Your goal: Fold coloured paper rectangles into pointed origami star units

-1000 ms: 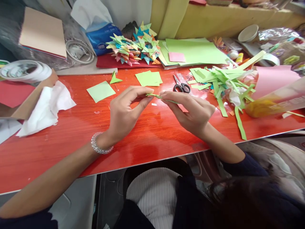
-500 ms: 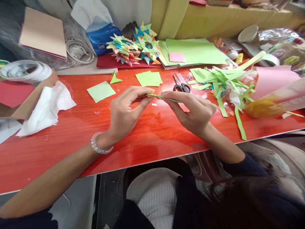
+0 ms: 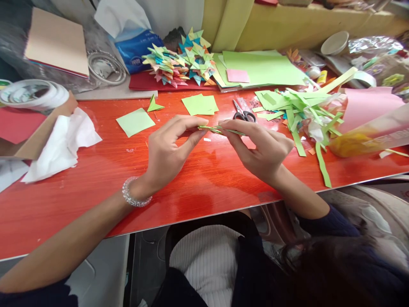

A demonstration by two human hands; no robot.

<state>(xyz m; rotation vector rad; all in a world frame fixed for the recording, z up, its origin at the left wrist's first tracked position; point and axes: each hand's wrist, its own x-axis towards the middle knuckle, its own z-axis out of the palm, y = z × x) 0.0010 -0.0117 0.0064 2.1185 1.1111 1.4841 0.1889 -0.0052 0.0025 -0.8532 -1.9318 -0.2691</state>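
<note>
Between my hands is a thin green folded paper (image 3: 214, 129), seen almost edge-on above the red table. My left hand (image 3: 172, 149) pinches its left end between thumb and index finger. With the same kind of pinch, my right hand (image 3: 255, 147) grips the right end, and my fingers hide part of it. Just beyond the right hand lie scissors (image 3: 244, 114) with black handles. Past the left hand are a pale green paper square (image 3: 136, 122), a small folded green piece (image 3: 154, 104) and overlapping green squares (image 3: 200, 105).
Green paper strips (image 3: 295, 111) are heaped at the right, beside a pink sheet (image 3: 370, 111). Multicoloured folded-paper stars (image 3: 171, 66) and large green sheets (image 3: 265, 68) stand along the back. At the left are tape rolls (image 3: 28, 96) and a crumpled white tissue (image 3: 64, 145).
My right hand has shifted very slightly to the right, and a little more of the folded paper shows between my fingers. Both pinches stay as they were.
</note>
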